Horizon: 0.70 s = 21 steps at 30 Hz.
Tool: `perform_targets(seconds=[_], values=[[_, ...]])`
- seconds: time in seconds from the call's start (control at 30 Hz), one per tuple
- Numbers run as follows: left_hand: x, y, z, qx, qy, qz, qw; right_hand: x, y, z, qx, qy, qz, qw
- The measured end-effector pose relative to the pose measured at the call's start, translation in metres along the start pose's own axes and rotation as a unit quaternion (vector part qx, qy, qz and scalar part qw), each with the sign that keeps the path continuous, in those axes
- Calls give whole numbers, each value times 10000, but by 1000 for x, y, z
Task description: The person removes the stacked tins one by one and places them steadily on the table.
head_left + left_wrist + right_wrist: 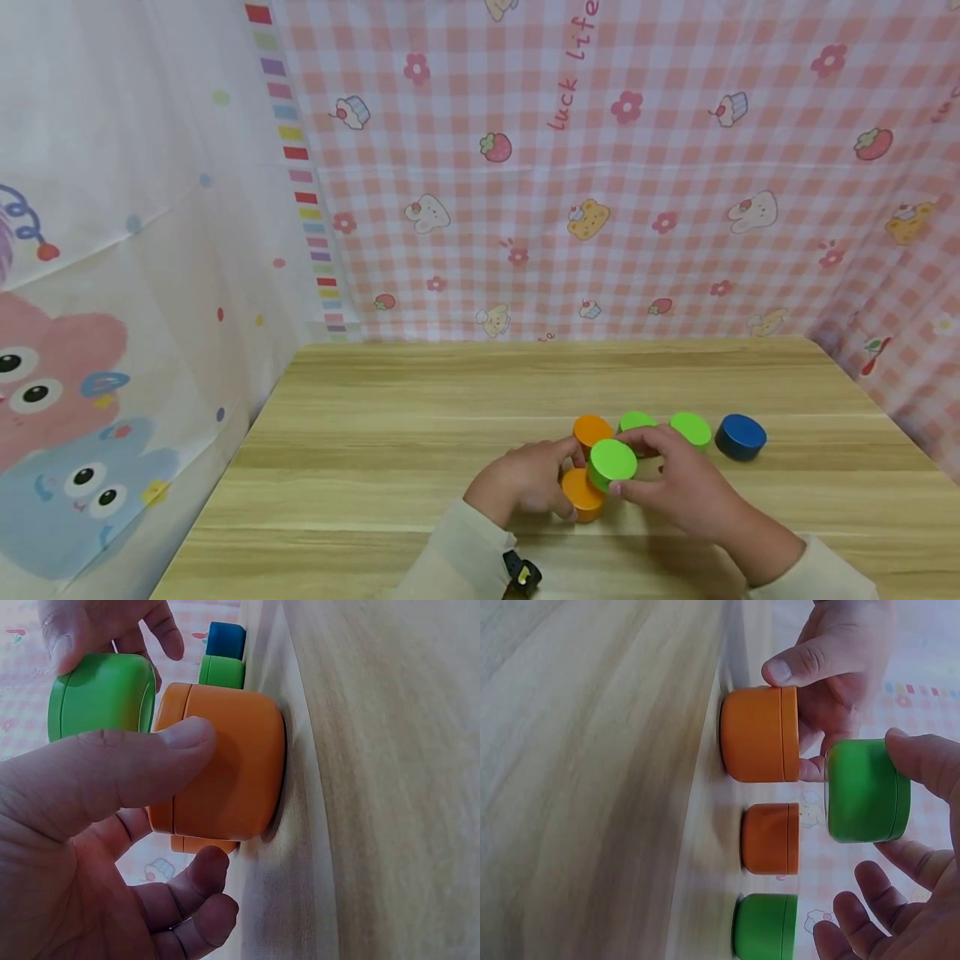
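Right hand [686, 487]: fingers pinching green puck [612, 463], raised clear of table [375, 450], just above and beside orange puck [582, 493]. Left hand [525, 479]: thumb and fingers gripping that orange puck, flat on table. Behind: second orange puck [592, 431], two green pucks [691, 428], blue puck [740, 437].

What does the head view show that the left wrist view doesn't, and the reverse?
Only the head view shows the whole wooden table, all six round blocks and the pink checked cloth behind. Only the left wrist view shows the left hand gripping the near orange block, thumb on its side, the block flat on the table. Both show the right hand holding a green block in the air.
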<state>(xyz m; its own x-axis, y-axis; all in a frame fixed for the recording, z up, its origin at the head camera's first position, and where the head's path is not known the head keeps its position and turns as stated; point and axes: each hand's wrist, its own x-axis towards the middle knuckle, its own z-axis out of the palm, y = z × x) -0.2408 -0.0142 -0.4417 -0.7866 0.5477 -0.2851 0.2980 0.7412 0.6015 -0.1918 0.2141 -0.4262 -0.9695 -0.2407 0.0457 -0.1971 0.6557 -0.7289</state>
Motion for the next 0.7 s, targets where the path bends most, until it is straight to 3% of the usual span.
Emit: perform_targets(seconds=[0.7], values=[[1, 0, 1, 10, -10, -136, 9999, 5, 13, -12, -328, 271, 211, 9989]])
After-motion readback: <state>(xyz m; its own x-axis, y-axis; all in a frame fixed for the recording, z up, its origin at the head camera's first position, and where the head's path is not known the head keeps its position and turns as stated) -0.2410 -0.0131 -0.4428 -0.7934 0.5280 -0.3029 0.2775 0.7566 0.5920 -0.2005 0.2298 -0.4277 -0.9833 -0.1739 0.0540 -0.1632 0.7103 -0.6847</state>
